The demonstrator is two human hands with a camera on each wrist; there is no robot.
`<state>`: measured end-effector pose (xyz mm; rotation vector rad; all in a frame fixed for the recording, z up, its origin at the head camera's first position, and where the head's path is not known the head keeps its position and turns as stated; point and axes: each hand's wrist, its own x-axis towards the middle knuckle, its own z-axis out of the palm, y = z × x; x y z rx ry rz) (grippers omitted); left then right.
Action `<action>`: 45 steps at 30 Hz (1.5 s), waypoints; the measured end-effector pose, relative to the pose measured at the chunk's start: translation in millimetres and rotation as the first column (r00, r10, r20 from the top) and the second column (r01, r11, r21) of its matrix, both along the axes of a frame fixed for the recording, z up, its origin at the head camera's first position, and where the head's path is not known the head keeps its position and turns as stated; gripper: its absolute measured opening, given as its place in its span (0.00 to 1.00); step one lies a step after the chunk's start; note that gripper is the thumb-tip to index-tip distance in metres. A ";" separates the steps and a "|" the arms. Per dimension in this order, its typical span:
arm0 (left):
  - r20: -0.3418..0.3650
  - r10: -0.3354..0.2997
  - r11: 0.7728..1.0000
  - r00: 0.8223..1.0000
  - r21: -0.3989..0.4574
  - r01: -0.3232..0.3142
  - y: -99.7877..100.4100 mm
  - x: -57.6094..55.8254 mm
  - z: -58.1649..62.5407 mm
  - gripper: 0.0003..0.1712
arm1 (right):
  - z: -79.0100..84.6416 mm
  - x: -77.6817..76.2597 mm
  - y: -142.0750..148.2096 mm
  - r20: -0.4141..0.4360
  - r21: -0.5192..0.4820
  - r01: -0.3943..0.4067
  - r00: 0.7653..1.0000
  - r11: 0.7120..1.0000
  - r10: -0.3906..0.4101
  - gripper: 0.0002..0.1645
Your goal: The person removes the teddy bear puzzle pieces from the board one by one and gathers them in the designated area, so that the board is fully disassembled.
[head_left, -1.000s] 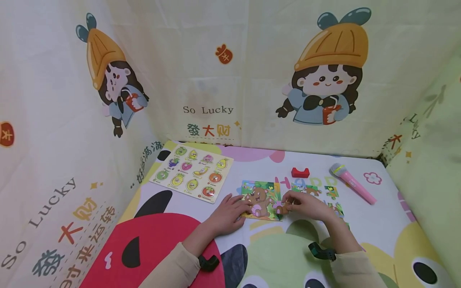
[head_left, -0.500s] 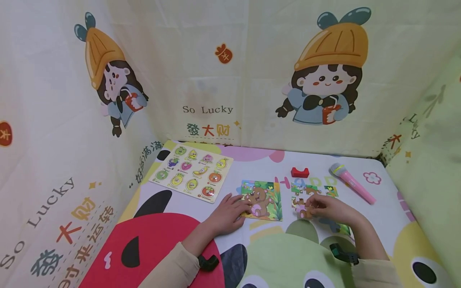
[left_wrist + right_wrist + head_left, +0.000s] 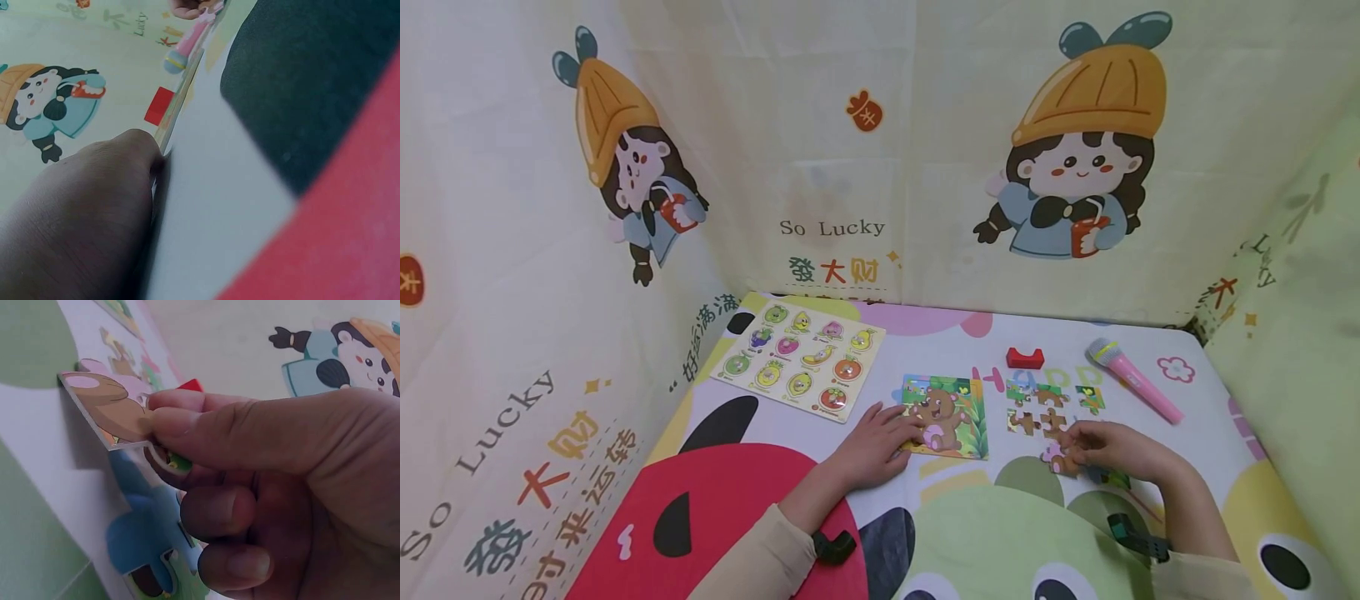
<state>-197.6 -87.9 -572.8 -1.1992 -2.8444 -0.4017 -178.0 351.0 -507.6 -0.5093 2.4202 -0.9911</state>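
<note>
My right hand pinches a jigsaw piece between thumb and forefinger; brown and pink bear parts are printed on it. In the right wrist view the piece is tilted, and the other fingers curl below it. Behind it, several loose jigsaw pieces lie spread on the table, and blue shapes show under the hand. My left hand rests with its fingertips on the left edge of a bear picture board. Only the back of that hand shows in the left wrist view.
A fruit board lies at the back left. Behind the loose pieces stands a red block, with a pink toy microphone to its right. Printed cloth walls enclose the table's back and sides.
My right hand has moved with the jigsaw piece from the bear board's right edge, rightward and a little towards me, beside the loose pieces. The left hand has stayed in place.
</note>
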 end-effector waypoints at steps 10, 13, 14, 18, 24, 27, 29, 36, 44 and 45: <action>0.003 0.003 1.000 1.000 0.000 -0.003 0.3 0.5 0.7 0.19 | -2.0 2.4 1.2 0.018 0.043 0.040 0.999 0.998 -0.041 0.10; 0.007 0.004 1.000 1.000 0.004 -0.004 0.4 0.1 0.8 0.19 | -1.9 2.1 1.0 0.010 0.060 0.042 0.999 0.997 -0.043 0.09; 0.007 0.004 1.000 1.000 0.004 -0.004 0.4 -0.1 0.8 0.19 | -1.6 2.3 0.8 0.007 0.066 0.045 0.999 0.997 -0.046 0.09; 0.008 0.004 1.000 1.000 0.000 -0.004 0.5 -0.7 0.2 0.19 | 0.2 3.2 -1.6 0.000 0.097 0.073 0.997 0.993 -0.073 0.09; 0.015 0.003 1.000 1.000 0.005 -0.003 0.6 -0.9 0.7 0.19 | -0.9 3.3 -4.5 -0.031 0.151 0.113 0.993 0.982 -0.110 0.08; 0.010 -0.001 1.000 1.000 0.007 0.001 0.9 -0.6 0.6 0.19 | -2.6 3.2 -5.6 -0.040 0.173 0.136 0.991 0.976 -0.131 0.08; 0.002 -0.005 1.000 1.000 0.010 0.005 1.0 -0.3 0.8 0.19 | -2.7 3.4 -6.7 -0.046 0.189 0.148 0.989 0.971 -0.142 0.09; -0.012 -0.011 1.000 1.000 0.014 0.011 0.6 0.1 2.0 0.18 | 4.3 -0.7 -16.2 -0.099 0.235 0.178 0.982 0.955 -0.159 0.10; 0.003 0.011 1.000 1.000 0.024 -0.011 -0.5 -0.4 -0.7 0.18 | 14.2 -13.6 -53.1 -0.079 0.163 0.129 0.990 0.978 -0.117 0.11; 0.008 0.015 0.999 1.000 0.030 -0.015 -0.7 -0.4 -1.0 0.18 | 14.9 -15.7 -59.2 -0.096 0.160 0.116 0.990 0.980 -0.102 0.11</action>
